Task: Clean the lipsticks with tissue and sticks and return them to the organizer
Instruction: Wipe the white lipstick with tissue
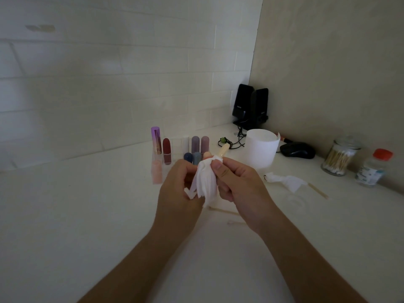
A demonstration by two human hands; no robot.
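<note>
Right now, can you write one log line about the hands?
step: lipstick cleaning | left hand: grips tissue | right hand: holds cream lipstick inside tissue | organizer: behind hands, lipstick not returned

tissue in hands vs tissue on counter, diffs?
The held tissue wraps a cream lipstick and is gripped by the left hand and right hand. The counter tissue lies loose, no hand on it. The held tissue hangs in pleats, while the counter tissue is crumpled flat. Both are white.

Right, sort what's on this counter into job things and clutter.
Job: tissue and cream lipstick in the left hand and right hand; lipsticks in the organizer; tissue roll; swab jar; used tissue; stick.
Clutter: speakers; mouse; red-capped bottle, purpose unclear.
</note>
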